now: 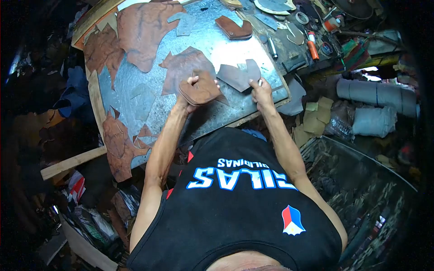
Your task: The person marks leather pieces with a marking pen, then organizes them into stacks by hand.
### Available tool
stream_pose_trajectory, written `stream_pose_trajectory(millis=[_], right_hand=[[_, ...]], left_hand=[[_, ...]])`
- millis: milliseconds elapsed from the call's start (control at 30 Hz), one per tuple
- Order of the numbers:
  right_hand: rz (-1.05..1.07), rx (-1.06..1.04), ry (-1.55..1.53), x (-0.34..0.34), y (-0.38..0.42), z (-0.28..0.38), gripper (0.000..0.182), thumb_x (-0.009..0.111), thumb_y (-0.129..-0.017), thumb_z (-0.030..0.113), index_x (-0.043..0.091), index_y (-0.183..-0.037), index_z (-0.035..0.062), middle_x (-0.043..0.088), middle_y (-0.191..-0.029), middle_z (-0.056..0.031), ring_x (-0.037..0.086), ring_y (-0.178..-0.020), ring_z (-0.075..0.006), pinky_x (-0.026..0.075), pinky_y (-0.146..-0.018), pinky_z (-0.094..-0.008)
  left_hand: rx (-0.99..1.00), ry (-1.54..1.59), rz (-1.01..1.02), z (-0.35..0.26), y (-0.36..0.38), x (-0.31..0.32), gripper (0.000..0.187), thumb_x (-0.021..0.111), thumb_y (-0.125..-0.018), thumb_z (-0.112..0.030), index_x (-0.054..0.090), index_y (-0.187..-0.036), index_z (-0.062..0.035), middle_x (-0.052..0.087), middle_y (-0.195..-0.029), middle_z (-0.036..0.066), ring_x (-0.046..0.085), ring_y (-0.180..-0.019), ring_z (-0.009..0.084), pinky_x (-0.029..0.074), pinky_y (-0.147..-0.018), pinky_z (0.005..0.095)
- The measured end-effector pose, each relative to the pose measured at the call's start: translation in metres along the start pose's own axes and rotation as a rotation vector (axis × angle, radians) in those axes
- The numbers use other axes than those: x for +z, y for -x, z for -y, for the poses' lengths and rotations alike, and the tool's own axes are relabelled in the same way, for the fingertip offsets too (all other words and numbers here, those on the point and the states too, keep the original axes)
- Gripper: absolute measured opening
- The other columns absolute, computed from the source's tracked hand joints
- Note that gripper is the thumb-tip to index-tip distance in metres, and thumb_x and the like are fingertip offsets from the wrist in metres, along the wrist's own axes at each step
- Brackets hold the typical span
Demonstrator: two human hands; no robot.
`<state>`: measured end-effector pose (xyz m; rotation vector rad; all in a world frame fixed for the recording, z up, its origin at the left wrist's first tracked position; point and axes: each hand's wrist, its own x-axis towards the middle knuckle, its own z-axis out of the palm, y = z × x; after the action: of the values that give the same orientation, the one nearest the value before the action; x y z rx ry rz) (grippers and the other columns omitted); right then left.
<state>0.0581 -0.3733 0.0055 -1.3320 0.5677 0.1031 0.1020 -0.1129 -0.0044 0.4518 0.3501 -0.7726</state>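
My left hand [192, 82] is closed around a small stack of brown leather pieces [200, 90] with rounded corners, raised above the table. At the near corner of a grey-brown notched piece [237, 77], my right hand [261, 92] has its fingers pinched together on the edge. A small pale tip shows by those fingers, too small to name. Behind the stack, an irregular brown leather scrap [187, 65] lies on the metal-topped table [149, 90]. Farther back rests another stack of notched brown leather pieces [233, 28].
Large leather hides [144, 34] cover the table's far left, with leather offcuts [120, 144] at the near left corner. A grey-blue pattern piece [182, 22] lies at the back. An orange-capped bottle [312, 45] and a tape roll [301, 18] are on the right-hand bench.
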Motion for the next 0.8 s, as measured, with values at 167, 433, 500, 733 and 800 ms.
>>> stream_pose_trajectory(millis=[167,433,500,733,800], right_hand=[[-0.176,-0.292,0.647,-0.021,0.003,0.003,0.04,0.059,-0.09,0.021,0.05,-0.121,-0.0037,0.056,-0.066,-0.0016,0.054,-0.055,-0.0129,0.045,-0.054,-0.0274],[0.163,0.0,0.008,-0.019,0.044,0.025,0.037,0.041,-0.103,0.032,0.056,-0.116,0.0008,0.054,-0.067,-0.002,0.046,-0.043,-0.0067,0.04,-0.038,-0.0198],[0.21,0.011,0.023,-0.01,0.044,0.006,0.039,0.043,-0.103,0.035,0.056,-0.115,0.0009,0.055,-0.067,-0.0021,0.046,-0.044,-0.0072,0.041,-0.04,-0.0215],[0.317,-0.172,0.458,0.014,0.053,-0.025,0.05,0.043,-0.1,0.048,0.067,-0.089,0.0054,0.049,-0.063,0.0048,0.042,-0.058,-0.0037,0.034,-0.053,-0.0207],[0.357,-0.168,0.408,0.018,0.056,-0.035,0.041,0.051,-0.099,0.042,0.068,-0.09,0.0058,0.049,-0.061,0.0055,0.043,-0.057,-0.0039,0.035,-0.053,-0.0214]], left_hand=[[0.0,-0.117,-0.032,-0.002,-0.013,-0.015,0.049,0.052,-0.091,-0.032,0.05,-0.12,0.0075,0.062,-0.114,0.018,0.064,-0.104,0.0299,0.051,-0.096,0.0395],[0.285,-0.892,-0.241,-0.009,-0.009,-0.051,0.027,0.06,-0.091,-0.027,0.065,-0.1,-0.0014,0.065,-0.088,0.002,0.06,-0.077,0.007,0.049,-0.067,0.0225],[0.187,-0.825,-0.228,-0.013,0.016,-0.018,0.026,0.062,-0.091,-0.025,0.065,-0.1,-0.0015,0.065,-0.087,0.001,0.058,-0.074,0.0062,0.047,-0.066,0.0213],[-0.061,-1.244,-0.204,-0.032,0.043,-0.03,0.025,0.07,-0.087,-0.025,0.069,-0.098,-0.0026,0.066,-0.081,-0.001,0.059,-0.072,0.0087,0.048,-0.069,0.0236],[-0.171,-1.763,-0.39,-0.038,0.051,-0.018,0.033,0.076,-0.081,-0.035,0.07,-0.093,-0.0053,0.071,-0.082,0.006,0.063,-0.071,0.0137,0.049,-0.069,0.0237]])
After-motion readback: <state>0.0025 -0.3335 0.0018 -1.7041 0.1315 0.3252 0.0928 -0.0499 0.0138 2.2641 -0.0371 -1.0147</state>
